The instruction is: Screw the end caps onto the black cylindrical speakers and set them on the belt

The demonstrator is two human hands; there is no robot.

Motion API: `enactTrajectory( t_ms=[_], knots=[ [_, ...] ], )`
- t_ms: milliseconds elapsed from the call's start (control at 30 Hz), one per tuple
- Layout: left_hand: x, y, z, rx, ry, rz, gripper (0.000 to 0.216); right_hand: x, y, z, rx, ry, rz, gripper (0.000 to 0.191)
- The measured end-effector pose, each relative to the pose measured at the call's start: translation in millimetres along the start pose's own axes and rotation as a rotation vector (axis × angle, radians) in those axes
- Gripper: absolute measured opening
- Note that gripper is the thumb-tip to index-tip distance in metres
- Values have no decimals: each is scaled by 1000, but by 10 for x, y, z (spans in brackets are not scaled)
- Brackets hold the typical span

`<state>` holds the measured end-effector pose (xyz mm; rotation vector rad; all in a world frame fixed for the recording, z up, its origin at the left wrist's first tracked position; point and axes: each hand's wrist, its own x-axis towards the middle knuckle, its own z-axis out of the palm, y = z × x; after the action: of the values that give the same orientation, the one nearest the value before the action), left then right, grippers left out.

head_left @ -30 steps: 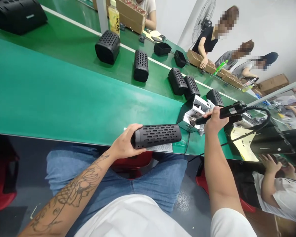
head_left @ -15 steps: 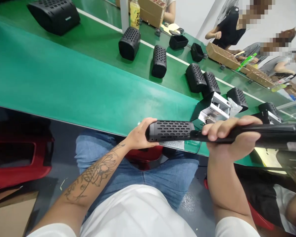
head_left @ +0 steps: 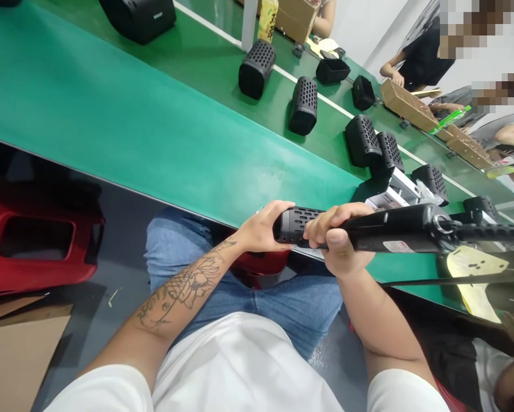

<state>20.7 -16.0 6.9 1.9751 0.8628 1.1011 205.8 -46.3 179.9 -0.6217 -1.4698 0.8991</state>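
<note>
My left hand [head_left: 263, 228] is closed around the left end of a black housing [head_left: 299, 220] with slotted holes, held level above the near edge of the green bench. My right hand [head_left: 343, 236] wraps round a long black electric screwdriver [head_left: 396, 228], which lies roughly level and points left. A metal ring joins its rear end to a dark cord or spring going off to the right. My right fingers cover the right end of the housing and the screwdriver's tip, so I cannot tell whether the bit touches a screw.
Several similar black housings [head_left: 304, 106] stand on the dark green line beyond the light green bench [head_left: 188, 154]. White-and-black boxy parts [head_left: 396, 189] lie behind my right hand. A yellow sheet [head_left: 475, 274] is at right, beside a co-worker's arm. A red stool [head_left: 85, 246] stands at left.
My right hand and the screwdriver have moved left, closer in to the housing, and now cover its right part. My left hand keeps its hold. The whole view has shifted a little.
</note>
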Motion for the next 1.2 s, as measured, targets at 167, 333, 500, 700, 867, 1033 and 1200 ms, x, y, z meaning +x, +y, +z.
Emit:
enactTrajectory(
  t_ms=[167,333,500,700,867,1033,1200],
  knots=[
    [0,12,17,11,-1,-20,123,45,-4,3,2,-13,63,52],
    [13,20,22,21,0,2,120,93,3,20,0,-35,83,58],
    [25,28,25,22,-12,6,115,80,9,40,27,-59,45,49],
    [18,11,22,16,-16,-12,119,43,45,7,54,-156,36,48],
    [11,9,32,8,-19,-33,119,22,100,-73,40,-152,151,62],
    [4,35,15,50,-7,-29,125,-91,163,-75,72,-179,125,52],
    [-118,42,-174,88,-63,-1,125,-117,-54,-98,57,-83,48,47]
  ],
)
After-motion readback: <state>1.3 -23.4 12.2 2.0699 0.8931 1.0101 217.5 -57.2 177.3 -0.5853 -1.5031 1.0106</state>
